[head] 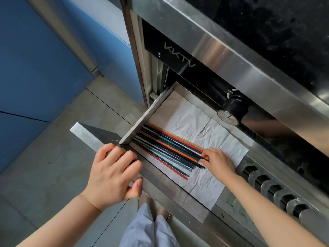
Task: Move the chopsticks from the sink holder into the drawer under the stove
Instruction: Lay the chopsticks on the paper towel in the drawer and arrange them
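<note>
Here the drawer (135, 132) under the stove (231, 56) is standing pulled out, and the chopsticks (167, 150) are lying inside it in a loose bundle of black, green, orange and red sticks. They are resting on a sheet of white paper (201, 182) that is lining the drawer floor, with their far ends tucked against the drawer's left side wall and their near ends fanning out toward the middle of the paper. One red stick is sitting a little apart on the near edge of the bundle.

The left hand (114, 173) is gripping the drawer's front panel (160, 182): the four fingers are curling over its top edge, lying close together, while the thumb is pressing against the outer face below. The right hand (219, 161) is reaching into the drawer from the right, its fingertips (204, 155) bunching together at the near ends of the upper sticks, pinching or nudging one dark stick; which of the two I cannot tell.

A black knob (233, 108) is jutting out of the stove's front just above the drawer. A row of black slots (274, 189) is running along the steel panel to the right. Below, pale trouser legs (147, 229) are showing over a grey floor (44, 163), beside a blue cabinet (35, 68).
</note>
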Available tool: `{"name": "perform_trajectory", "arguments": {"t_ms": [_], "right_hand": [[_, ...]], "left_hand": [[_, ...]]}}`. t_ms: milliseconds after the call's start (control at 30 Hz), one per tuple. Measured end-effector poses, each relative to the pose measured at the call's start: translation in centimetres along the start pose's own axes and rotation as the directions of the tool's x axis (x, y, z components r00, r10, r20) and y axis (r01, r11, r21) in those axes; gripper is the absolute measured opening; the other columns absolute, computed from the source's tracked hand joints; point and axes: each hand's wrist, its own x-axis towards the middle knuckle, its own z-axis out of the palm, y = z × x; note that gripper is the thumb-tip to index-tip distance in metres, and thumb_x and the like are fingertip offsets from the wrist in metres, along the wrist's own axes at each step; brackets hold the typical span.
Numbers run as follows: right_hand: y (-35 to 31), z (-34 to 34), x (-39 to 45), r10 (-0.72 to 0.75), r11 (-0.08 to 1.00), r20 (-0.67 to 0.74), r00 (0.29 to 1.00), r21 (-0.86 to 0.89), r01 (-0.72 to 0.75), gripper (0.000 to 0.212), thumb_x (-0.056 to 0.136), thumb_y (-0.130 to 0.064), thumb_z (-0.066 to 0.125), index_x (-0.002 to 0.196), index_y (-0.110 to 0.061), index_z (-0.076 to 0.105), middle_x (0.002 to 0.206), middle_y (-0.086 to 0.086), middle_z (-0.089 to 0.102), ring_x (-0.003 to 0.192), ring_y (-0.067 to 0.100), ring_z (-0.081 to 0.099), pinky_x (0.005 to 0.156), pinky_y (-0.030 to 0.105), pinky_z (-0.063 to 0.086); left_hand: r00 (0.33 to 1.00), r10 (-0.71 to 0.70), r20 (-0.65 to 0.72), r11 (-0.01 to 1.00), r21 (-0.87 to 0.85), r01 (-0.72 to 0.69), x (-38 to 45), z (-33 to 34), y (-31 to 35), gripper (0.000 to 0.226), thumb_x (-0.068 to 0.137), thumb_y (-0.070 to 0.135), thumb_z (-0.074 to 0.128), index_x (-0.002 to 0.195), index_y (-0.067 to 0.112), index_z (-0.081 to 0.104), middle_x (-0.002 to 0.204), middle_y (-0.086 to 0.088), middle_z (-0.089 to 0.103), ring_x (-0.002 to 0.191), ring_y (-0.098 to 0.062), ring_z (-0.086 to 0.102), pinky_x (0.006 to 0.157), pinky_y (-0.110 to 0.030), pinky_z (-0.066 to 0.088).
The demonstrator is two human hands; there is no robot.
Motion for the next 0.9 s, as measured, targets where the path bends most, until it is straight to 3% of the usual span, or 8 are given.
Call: {"name": "perform_trajectory", "arguments": {"t_ms": [100, 200, 300, 467, 567, 633, 767, 900], "right_hand": [[0.0, -0.6, -0.3, 0.012, 0.998, 0.011, 1.0, 0.055, -0.013, 0.012, 0.088, -0.03, 0.063, 0.094, -0.02, 0.061, 0.094, -0.005, 0.063, 0.086, 0.015, 0.053, 0.074, 0.028, 0.042], [0.0, -1.4, -1.1, 0.081, 0.967, 0.056, 0.995, 0.239, -0.093, 0.013, 0.089, -0.021, 0.063, 0.1, -0.015, 0.065, 0.093, 0.002, 0.069, 0.087, 0.018, 0.065, 0.075, 0.027, 0.053], [0.0, -2.3, -2.1, 0.174, 0.87, 0.099, 0.98, 0.451, -0.2, 0.022, 0.087, -0.013, 0.066, 0.109, -0.01, 0.07, 0.09, -0.003, 0.068, 0.082, 0.005, 0.063, 0.071, 0.001, 0.043], [0.1, -3.5, -5.0, 0.174, 0.635, 0.301, 0.938, 0.693, -0.341, 0.016, 0.08, -0.008, 0.071, 0.089, -0.02, 0.076, 0.087, -0.013, 0.073, 0.086, -0.003, 0.065, 0.067, 0.003, 0.044], [-0.5, -3.5, -6.4, 0.108, 0.577, 0.376, 0.92, 0.73, -0.366, 0.023, 0.079, -0.003, 0.071, 0.074, -0.025, 0.077, 0.08, -0.014, 0.076, 0.08, -0.009, 0.066, 0.067, -0.002, 0.042], [-1.0, -2.7, -6.7, 0.084, 0.579, 0.42, 0.903, 0.718, -0.388, 0.021, 0.079, -0.002, 0.069, 0.072, -0.019, 0.079, 0.084, -0.008, 0.077, 0.084, -0.002, 0.068, 0.07, 0.001, 0.044], [-2.4, -0.3, -5.9, 0.076, 0.623, 0.495, 0.866, 0.655, -0.429, 0.012, 0.083, -0.006, 0.066, 0.079, -0.008, 0.078, 0.098, -0.007, 0.071, 0.095, 0.005, 0.065, 0.09, 0.016, 0.046], [-3.2, 1.2, -5.0, 0.064, 0.636, 0.527, 0.847, 0.633, -0.442, 0.011, 0.084, -0.008, 0.067, 0.088, -0.008, 0.077, 0.094, -0.001, 0.073, 0.099, 0.009, 0.065, 0.098, 0.024, 0.046]], "left_hand": [[1.0, 0.001, -0.004, 1.0, -0.006, -0.001, 0.1, 0.0, 0.0, 0.049, 0.09, 0.035, 0.03, 0.063, 0.01, 0.062, 0.068, -0.008, 0.06, 0.056, -0.03, 0.048, 0.073, -0.039, 0.037], [1.0, 0.001, 0.002, 1.0, 0.003, -0.001, 0.0, 0.0, -0.1, 0.049, 0.09, 0.035, 0.03, 0.064, 0.01, 0.062, 0.068, -0.008, 0.06, 0.056, -0.03, 0.049, 0.073, -0.039, 0.036], [1.0, -0.002, 0.005, 1.0, 0.007, 0.002, 0.1, 0.0, -0.1, 0.047, 0.09, 0.035, 0.031, 0.064, 0.01, 0.061, 0.069, -0.007, 0.06, 0.057, -0.03, 0.048, 0.073, -0.039, 0.036], [1.0, -0.004, 0.012, 1.0, 0.005, 0.004, 0.1, -0.2, 0.0, 0.043, 0.088, 0.034, 0.033, 0.064, 0.01, 0.061, 0.069, -0.007, 0.06, 0.056, -0.03, 0.047, 0.073, -0.039, 0.036], [1.0, -0.002, 0.008, 1.0, 0.004, 0.002, 0.2, -0.2, 0.0, 0.045, 0.089, 0.034, 0.033, 0.064, 0.01, 0.061, 0.068, -0.007, 0.059, 0.056, -0.03, 0.047, 0.073, -0.039, 0.037], [1.0, 0.001, 0.009, 1.0, 0.001, -0.001, 0.2, -0.2, -0.1, 0.045, 0.089, 0.035, 0.032, 0.064, 0.01, 0.061, 0.069, -0.007, 0.059, 0.056, -0.03, 0.047, 0.073, -0.039, 0.037], [1.0, -0.004, 0.006, 1.0, 0.001, 0.004, 0.1, -0.1, 0.0, 0.043, 0.087, 0.034, 0.034, 0.064, 0.01, 0.062, 0.069, -0.007, 0.06, 0.057, -0.03, 0.047, 0.074, -0.039, 0.037], [1.0, -0.001, 0.005, 1.0, 0.003, 0.001, 0.1, -0.1, -0.1, 0.04, 0.086, 0.033, 0.036, 0.064, 0.01, 0.062, 0.07, -0.007, 0.06, 0.058, -0.03, 0.047, 0.074, -0.039, 0.036]]}}
